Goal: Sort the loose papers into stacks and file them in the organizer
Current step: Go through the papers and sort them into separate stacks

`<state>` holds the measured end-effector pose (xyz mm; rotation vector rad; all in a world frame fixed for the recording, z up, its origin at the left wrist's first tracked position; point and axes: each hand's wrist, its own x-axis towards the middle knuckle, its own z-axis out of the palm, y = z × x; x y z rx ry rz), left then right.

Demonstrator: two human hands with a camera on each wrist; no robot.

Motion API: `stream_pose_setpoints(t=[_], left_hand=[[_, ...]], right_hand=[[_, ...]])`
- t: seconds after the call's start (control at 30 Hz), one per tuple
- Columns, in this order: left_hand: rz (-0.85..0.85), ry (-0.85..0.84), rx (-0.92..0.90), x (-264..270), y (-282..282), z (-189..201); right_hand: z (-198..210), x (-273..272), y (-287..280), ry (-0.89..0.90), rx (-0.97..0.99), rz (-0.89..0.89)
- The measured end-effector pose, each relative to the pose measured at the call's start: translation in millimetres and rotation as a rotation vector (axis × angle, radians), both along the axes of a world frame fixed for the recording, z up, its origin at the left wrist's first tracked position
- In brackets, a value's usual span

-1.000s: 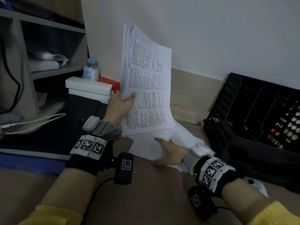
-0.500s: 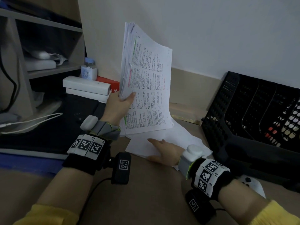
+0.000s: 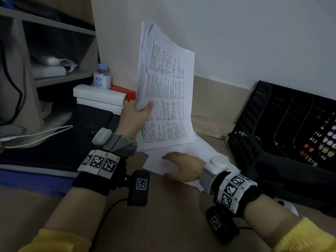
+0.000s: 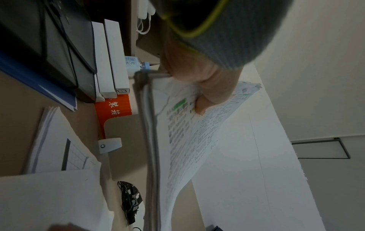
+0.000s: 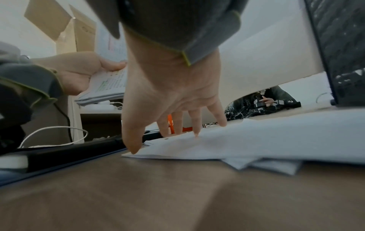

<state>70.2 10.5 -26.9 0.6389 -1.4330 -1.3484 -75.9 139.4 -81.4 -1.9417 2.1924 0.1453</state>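
Loose white paper sheets (image 3: 183, 157) under the flat, spread right hand (image 3: 183, 167) probably need sliding toward its thumb, while the left hand (image 3: 133, 118) pinches the thick printed paper stack (image 3: 164, 91) upright.

My head view is dim and flat, with the shelf (image 3: 47, 51) corner nearly black. Straight lines bow toward the edges. In the right wrist view the bench (image 5: 158, 195) is smeared soft up close, perhaps from motion; the left wrist view looks soft and noisy.
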Motion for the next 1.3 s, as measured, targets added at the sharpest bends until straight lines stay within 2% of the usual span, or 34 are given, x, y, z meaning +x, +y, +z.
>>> stream_pose_setpoints(t=[0.1,0.23,0.33,0.67,0.77,0.93,1.07,1.23,1.3], left_hand=[[-0.01,0.003,0.003,-0.1,-0.2,0.2],[-0.021,0.03,0.006,2.8,-0.7,0.5],[-0.037,0.046,0.007,1.4,0.9,1.4],[-0.04,0.031,0.024,0.0,-3.3,-1.6],[-0.035,0.024,0.016,-1.3,-3.0,-3.0],[-0.036,0.024,0.008,-0.5,-4.0,-2.6],[-0.047,0.036,0.024,0.2,-3.0,-1.7],[-0.037,0.043,0.032,0.0,-3.9,-2.1],[-0.032,0.044,0.033,-0.1,-4.7,-2.1]], right_hand=[[1.9,12.9,-15.1,0.005,0.031,0.065],[-1.0,29.5,-32.8,0.154,0.001,0.159],[-3.5,35.6,-38.3,0.191,0.033,0.182],[-15.8,30.8,-56.3,0.146,0.014,0.16],[-17.4,32.4,-57.0,0.116,0.027,0.098],[-16.7,28.5,-54.7,0.218,-0.023,0.18],[-15.2,23.7,-51.2,0.204,-0.058,0.215],[-16.4,22.5,-48.7,0.104,-0.12,0.194],[-14.8,22.0,-49.1,0.106,-0.087,0.228]])
